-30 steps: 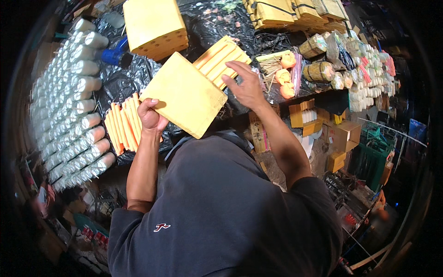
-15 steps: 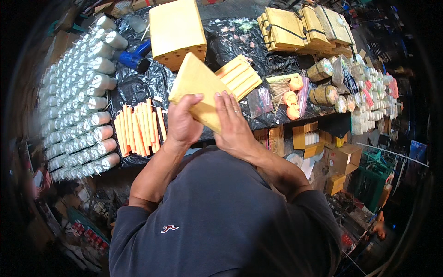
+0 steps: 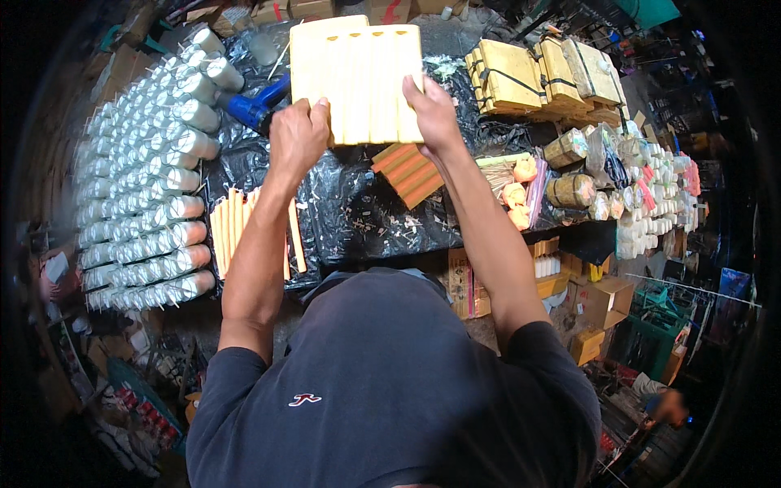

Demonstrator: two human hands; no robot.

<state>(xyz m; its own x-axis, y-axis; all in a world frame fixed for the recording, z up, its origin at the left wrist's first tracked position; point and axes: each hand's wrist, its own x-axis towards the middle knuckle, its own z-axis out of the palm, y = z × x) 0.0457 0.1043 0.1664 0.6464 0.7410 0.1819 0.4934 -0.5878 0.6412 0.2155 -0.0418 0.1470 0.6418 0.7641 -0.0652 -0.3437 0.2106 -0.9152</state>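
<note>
Both my hands hold a pale yellow grooved slab (image 3: 373, 91) by its side edges, its long parallel channels facing me. My left hand (image 3: 299, 132) grips the lower left edge with curled fingers. On the right edge, my right hand (image 3: 434, 116) has its thumb on the front face, with its fingers partly hidden. The slab is in front of a stack of yellow slabs (image 3: 321, 26), covering most of it. Below it, a yellow-orange block with orange ribs (image 3: 411, 176) lies at a slant on the black plastic sheet (image 3: 358, 232). Orange candles (image 3: 232, 232) lie partly behind my left forearm.
Rows of white cylinders with thin sticks (image 3: 175, 175) fill the left side. A blue tool (image 3: 244, 110) lies beside them. Strapped yellow slabs (image 3: 508, 77) stand at the far right. Nearer are orange lumps (image 3: 517, 195) and bundled tan rolls (image 3: 567, 191). Cardboard boxes (image 3: 606, 301) sit below.
My hands have moved away from me and farther apart. A grooved slab face now shows between them, where a smooth yellow face showed before. The ribbed piece on the sheet now appears nearer me.
</note>
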